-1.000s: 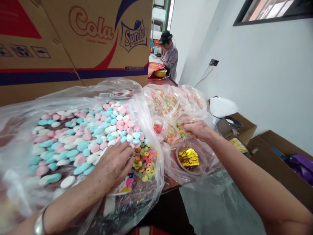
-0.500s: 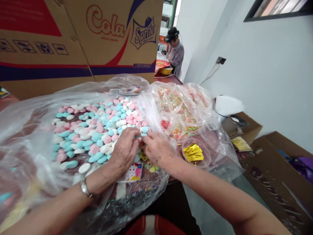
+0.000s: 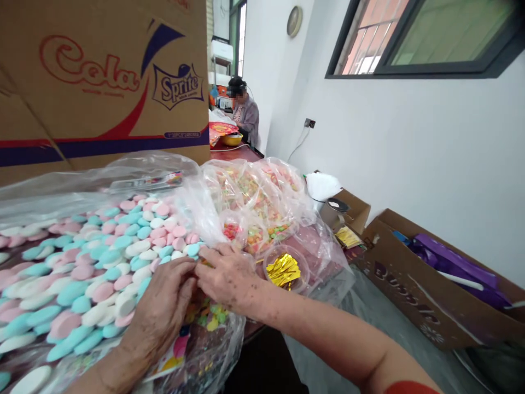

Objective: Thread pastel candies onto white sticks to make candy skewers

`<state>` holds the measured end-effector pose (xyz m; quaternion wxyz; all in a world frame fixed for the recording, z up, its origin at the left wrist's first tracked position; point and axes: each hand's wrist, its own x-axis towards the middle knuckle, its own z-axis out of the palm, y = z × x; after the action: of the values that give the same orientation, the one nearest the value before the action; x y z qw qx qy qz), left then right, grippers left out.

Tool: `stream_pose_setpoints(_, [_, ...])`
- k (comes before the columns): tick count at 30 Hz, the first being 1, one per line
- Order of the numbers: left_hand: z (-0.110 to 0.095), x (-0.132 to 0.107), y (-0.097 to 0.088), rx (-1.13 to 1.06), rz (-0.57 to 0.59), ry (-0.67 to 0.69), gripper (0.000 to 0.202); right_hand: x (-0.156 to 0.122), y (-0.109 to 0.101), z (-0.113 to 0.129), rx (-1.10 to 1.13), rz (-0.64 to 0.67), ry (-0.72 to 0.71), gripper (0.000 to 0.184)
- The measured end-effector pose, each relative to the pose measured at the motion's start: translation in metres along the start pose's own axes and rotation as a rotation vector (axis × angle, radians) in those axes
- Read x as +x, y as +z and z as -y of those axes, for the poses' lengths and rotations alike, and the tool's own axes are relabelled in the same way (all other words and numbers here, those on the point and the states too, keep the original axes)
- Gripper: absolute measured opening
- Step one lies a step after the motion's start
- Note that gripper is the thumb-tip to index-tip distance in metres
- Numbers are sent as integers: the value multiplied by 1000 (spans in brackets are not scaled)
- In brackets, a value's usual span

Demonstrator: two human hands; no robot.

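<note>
My left hand (image 3: 164, 301) and my right hand (image 3: 227, 276) meet at the right edge of a heap of pink, blue and white oval candies (image 3: 104, 249). Both have their fingers curled and pressed together. Whatever lies between the fingertips is hidden from me. Beneath them are small yellow and green translucent pieces (image 3: 213, 316). A colourful printed packet (image 3: 176, 353) lies partly under my left wrist. To the right of my right hand stands a clear round tub (image 3: 304, 269) holding gold foil twist ties (image 3: 283, 270).
Clear bags of small orange and green candies (image 3: 250, 189) lie behind my hands. A tall Cola Sprite carton (image 3: 102, 115) rises at the back left. On the right are a grey mug (image 3: 331, 214) and an open carton (image 3: 410, 295) with purple items. Farther off, another person (image 3: 246, 112) works.
My view has swung to the right, so the table's things appear farther left and lower. Both hands stay together, fingers still closed, beside the candy heap.
</note>
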<state>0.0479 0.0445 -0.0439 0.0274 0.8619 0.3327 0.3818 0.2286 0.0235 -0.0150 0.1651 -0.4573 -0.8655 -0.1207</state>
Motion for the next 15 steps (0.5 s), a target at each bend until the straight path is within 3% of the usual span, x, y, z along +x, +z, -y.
stream_pose_setpoints(4, [-5, 6, -1, 61, -4, 29, 23, 0, -10, -2, 34, -74, 28, 25])
stream_pose_setpoints(7, [-13, 19, -2, 86, -2, 96, 30, 1, -32, -18, 101, -142, 95, 34])
stream_pose_setpoints(9, [-22, 34, -3, 85, 3, 149, 34, -2, -50, -44, 102, -201, 165, 37])
stream_pose_setpoints(12, [-38, 65, 3, 66, -14, 222, 35, -17, -73, -101, 12, -325, 393, 40])
stream_pose_setpoints(15, [-56, 103, 21, 19, -24, 302, 39, -41, -76, -157, -130, -272, 726, 49])
